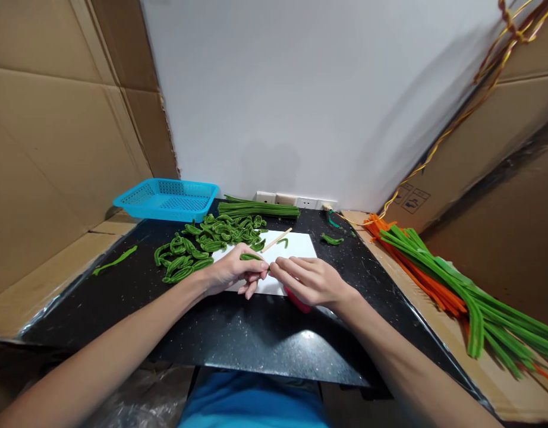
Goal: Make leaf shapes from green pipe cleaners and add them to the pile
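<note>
My left hand (pixel 233 270) is closed on a folded green pipe cleaner (pixel 251 257), which sticks up between thumb and fingers. Right beside it, the fingertips of my right hand (pixel 312 279) pinch the near end of the same piece. Both hands hover over a white sheet (pixel 303 241). On that sheet lie a thin wooden stick (pixel 277 239) and a short bent green piece (pixel 283 241). Something pinkish red (pixel 298 300) shows under my right hand, mostly hidden. To the left is a heap of looped green pipe cleaners (pixel 220 230).
A blue basket (pixel 167 202) stands at the back left. Behind the heap lies a bundle of straight green stems (pixel 258 209). Orange stems (pixel 434 288) and green stems (pixel 461 276) rest on cardboard at right. Power sockets (pixel 306 203) line the wall; twisted wires (pixel 461 116) hang at right.
</note>
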{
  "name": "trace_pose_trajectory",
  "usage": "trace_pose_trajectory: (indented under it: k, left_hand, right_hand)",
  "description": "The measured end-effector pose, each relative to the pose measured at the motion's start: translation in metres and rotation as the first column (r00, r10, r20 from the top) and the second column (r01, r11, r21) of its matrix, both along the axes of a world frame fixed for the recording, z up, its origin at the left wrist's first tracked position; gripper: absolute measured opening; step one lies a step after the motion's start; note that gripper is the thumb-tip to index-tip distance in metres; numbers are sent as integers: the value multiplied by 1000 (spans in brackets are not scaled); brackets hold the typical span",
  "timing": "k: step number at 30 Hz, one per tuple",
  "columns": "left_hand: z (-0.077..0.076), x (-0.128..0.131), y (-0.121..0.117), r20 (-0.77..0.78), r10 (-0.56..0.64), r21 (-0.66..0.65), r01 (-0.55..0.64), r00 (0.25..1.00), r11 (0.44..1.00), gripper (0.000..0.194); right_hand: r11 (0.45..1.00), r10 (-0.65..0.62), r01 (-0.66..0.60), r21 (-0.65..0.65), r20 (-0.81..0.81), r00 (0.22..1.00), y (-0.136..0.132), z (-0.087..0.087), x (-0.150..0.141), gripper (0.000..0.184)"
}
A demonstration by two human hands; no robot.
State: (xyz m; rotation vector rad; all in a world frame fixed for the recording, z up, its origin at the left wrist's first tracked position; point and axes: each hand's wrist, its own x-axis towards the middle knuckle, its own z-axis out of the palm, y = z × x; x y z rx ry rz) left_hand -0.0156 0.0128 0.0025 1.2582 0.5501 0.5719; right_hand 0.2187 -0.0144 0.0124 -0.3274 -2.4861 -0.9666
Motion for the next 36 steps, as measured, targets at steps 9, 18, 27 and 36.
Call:
trace_pose_trajectory:
  k: [9,18,27,36]
  left_hand:
    - [-5,5,2,49,62,89,-67,997,994,32]
    - [-7,2,3,-11,-10,193,12,1000,981,35]
    - [1,4,-3,-72,261,674,-146,963,724,27]
    - [-1,8,-4,-106,306,734,-134,946,666,27]
  right_hand:
    - [882,-171,-26,-471,-371,913,1,-12,-11,21]
    - [813,-187,-58,-579,-355,916,3,-12,-10,20]
    - [356,-453,-362,-861,-498,740,-2,-12,-27,35]
    - [268,-492,-378,-886,-464,737,5,-16,-25,40]
